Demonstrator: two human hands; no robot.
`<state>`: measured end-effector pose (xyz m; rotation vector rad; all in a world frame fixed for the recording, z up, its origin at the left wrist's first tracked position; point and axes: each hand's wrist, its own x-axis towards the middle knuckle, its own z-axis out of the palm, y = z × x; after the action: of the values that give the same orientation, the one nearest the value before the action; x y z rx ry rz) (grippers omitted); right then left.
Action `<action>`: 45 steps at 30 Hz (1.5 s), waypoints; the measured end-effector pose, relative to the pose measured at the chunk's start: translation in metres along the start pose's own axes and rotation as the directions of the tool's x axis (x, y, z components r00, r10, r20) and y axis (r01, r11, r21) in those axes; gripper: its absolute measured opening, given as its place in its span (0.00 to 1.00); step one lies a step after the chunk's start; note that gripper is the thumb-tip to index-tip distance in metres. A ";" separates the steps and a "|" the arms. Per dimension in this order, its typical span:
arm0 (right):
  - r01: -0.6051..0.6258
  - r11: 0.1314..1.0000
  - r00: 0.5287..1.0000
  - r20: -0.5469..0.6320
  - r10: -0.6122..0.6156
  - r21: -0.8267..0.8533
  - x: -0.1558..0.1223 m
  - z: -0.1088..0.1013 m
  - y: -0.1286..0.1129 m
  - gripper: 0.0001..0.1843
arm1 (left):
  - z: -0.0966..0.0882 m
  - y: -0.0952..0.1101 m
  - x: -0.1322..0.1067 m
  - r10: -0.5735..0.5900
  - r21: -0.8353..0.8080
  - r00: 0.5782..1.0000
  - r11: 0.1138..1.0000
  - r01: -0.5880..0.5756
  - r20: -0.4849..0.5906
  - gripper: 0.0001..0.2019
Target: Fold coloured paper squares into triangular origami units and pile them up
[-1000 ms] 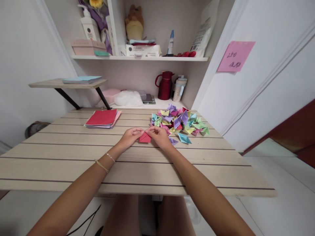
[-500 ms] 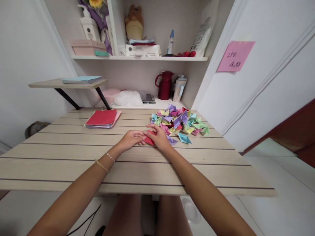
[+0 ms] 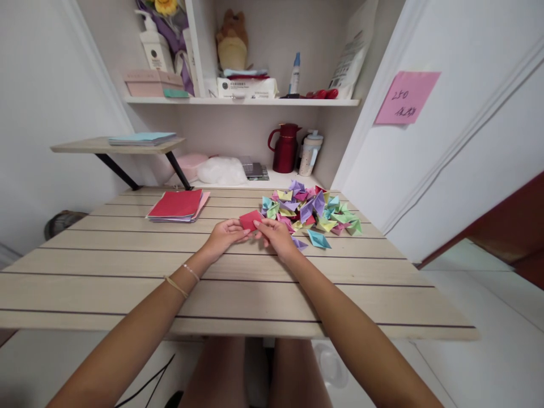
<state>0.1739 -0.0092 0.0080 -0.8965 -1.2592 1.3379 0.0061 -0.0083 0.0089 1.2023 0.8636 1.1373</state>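
Between my two hands is a small piece of folded red paper point(image 3: 250, 219), tilted up a little off the table. My left hand point(image 3: 226, 237) pinches its left lower edge with thumb and fingers. From the right, my right hand point(image 3: 275, 235) grips the lower right corner, thumb on the front; the fingers behind the paper are partly hidden. Just to the right lies a heap of folded paper boats point(image 3: 306, 208) in purple, green, yellow, pink, blue and red. A blue paper boat point(image 3: 318, 239) and a purple one point(image 3: 300, 243) lie at its near side.
A stack of coloured paper sheets point(image 3: 176, 205), red on top, lies left on the slatted table point(image 3: 238, 294). Blue sheets point(image 3: 142, 138) rest on a small raised shelf point(image 3: 80, 145). Behind stand a dark red jug point(image 3: 285, 148), a tumbler point(image 3: 310, 153) and a white plastic bag point(image 3: 221, 170).
The red paper has been raised and turned, so its flat face now shows above my fingers. My right hand has shifted from over the paper to its lower right corner.
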 end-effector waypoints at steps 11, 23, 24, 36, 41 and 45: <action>0.066 0.998 0.994 -0.085 -0.066 -0.002 0.002 0.000 -0.002 0.17 | 0.000 0.001 0.002 -0.014 0.063 0.999 0.998 0.017 -0.047 0.21; 0.142 0.986 0.989 -0.024 -0.145 -0.082 0.007 -0.003 0.013 0.19 | 0.001 0.005 -0.002 -0.028 0.102 0.999 0.994 0.030 -0.018 0.18; 0.149 0.983 0.988 -0.021 -0.153 -0.111 0.007 -0.004 0.013 0.18 | 0.001 0.005 -0.002 -0.031 0.100 0.999 0.994 0.032 -0.007 0.21; 0.194 0.944 0.981 0.048 -0.188 -0.267 0.003 -0.002 0.011 0.18 | -0.005 0.003 0.001 -0.037 0.084 0.998 0.996 0.041 -0.047 0.16; 0.166 0.960 0.986 0.065 -0.155 -0.227 0.006 -0.003 0.016 0.15 | -0.003 0.006 -0.001 -0.057 -0.010 0.996 0.998 0.056 -0.073 0.18; 0.176 0.952 0.984 0.073 -0.163 -0.251 0.006 -0.004 0.014 0.14 | -0.002 0.005 -0.002 -0.070 -0.037 0.996 0.997 0.068 -0.048 0.16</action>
<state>0.1744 -0.0012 -0.0052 -0.9126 -1.5390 1.0835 0.0032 -0.0095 0.0138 1.1111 0.9120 1.1256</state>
